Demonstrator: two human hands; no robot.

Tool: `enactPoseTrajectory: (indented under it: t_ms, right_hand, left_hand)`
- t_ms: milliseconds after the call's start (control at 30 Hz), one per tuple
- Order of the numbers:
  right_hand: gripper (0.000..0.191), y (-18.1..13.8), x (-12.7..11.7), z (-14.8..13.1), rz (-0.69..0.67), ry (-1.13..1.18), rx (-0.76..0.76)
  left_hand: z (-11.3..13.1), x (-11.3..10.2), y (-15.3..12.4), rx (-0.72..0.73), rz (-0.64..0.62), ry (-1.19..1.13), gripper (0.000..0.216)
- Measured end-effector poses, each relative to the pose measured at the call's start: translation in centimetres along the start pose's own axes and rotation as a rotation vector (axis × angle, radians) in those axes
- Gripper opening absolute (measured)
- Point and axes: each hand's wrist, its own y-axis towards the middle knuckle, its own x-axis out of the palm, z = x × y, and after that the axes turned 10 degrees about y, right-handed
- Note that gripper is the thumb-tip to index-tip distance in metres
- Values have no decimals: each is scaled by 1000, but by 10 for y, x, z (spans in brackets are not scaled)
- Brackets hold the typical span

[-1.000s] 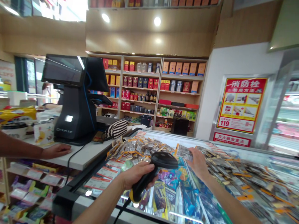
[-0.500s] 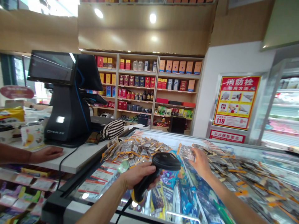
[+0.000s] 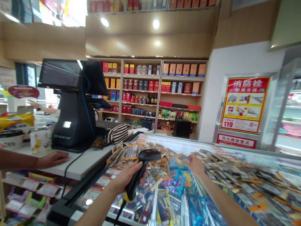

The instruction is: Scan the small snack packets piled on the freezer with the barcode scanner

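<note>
My left hand (image 3: pixel 124 180) is closed around the handle of a black barcode scanner (image 3: pixel 147 157), whose head points up and right over the snack packets. A cable hangs from the handle's yellow end. My right hand (image 3: pixel 196 164) reaches forward onto the heap of small silver and orange snack packets (image 3: pixel 235 175) lying on the freezer's glass lid (image 3: pixel 183 146). Its fingers curl onto a packet at the edge of the heap. Colourful ice-cream wrappers (image 3: pixel 174 191) show through the glass below both hands.
Another person's hand (image 3: pixel 51 158) lies flat on the white counter (image 3: pixel 84 161) at the left. A black till terminal (image 3: pixel 70 103) with a striped pouch (image 3: pixel 116 133) beside it stands there. Shelves of boxes (image 3: pixel 160 91) and a red fire poster (image 3: pixel 244 105) are behind.
My left hand has swung the scanner to the left and a little forward. My right hand has dropped lower on the packets. The view has shifted slightly.
</note>
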Motion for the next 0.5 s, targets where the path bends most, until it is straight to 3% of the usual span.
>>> enactPoseTrajectory:
  t_ms: [133,300,400,500]
  right_hand:
    - [40,7,25,-16,-1,53,26]
    - [39,8,44,-37,-73,328,-130]
    - [41,12,40,-19,-5,307,-152]
    - [37,14,31,21,57,65,-125]
  left_hand:
    - [-4,-8,-5,-25,42,19,32]
    - [-3,-6,-7,-15,15,1,30]
    - [-4,-5,-8,-40,-6,0,30]
    - [-7,-4,-8,-62,-23,10,30]
